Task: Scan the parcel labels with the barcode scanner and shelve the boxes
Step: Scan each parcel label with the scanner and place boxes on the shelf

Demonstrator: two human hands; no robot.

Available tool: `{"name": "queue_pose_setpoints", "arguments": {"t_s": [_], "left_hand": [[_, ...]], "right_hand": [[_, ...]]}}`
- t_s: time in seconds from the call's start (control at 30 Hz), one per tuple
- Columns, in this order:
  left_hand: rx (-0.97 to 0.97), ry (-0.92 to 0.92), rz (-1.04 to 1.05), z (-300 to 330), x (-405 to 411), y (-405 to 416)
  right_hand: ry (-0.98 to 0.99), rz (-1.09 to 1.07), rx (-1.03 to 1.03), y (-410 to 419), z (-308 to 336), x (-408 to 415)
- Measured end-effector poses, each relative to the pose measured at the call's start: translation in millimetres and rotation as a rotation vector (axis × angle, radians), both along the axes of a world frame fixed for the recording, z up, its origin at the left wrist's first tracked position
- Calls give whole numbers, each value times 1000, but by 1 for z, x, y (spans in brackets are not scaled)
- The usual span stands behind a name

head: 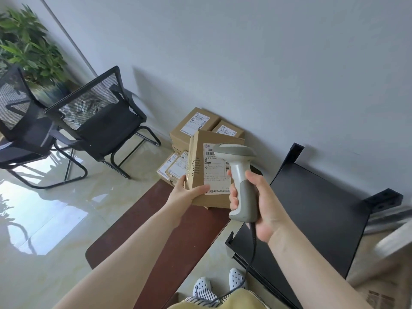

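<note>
Two black mesh chairs (73,128) stood on glossy pale tile floor (44,219) far left, before a plain grey wall (245,63).

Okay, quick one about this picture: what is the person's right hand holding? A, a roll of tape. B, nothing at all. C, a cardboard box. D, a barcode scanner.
D: the right hand grips the handle of the grey barcode scanner, whose head sits over the label of the cardboard box that the left hand holds up.
</note>
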State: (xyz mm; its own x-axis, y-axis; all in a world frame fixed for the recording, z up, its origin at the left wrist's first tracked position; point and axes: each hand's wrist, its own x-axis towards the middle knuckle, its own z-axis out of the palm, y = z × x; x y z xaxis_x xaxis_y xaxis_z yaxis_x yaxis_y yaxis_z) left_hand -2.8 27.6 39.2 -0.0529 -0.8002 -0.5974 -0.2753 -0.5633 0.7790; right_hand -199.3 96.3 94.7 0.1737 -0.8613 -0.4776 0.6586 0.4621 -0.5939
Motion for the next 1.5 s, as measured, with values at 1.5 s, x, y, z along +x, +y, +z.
{"name": "queue_pose_setpoints", "arguments": {"t_s": [1.5], "left_hand": [[-13,162,72,-10,-49,32]], "right_hand": [[1114,-361,547,32,-172,-105]]}}
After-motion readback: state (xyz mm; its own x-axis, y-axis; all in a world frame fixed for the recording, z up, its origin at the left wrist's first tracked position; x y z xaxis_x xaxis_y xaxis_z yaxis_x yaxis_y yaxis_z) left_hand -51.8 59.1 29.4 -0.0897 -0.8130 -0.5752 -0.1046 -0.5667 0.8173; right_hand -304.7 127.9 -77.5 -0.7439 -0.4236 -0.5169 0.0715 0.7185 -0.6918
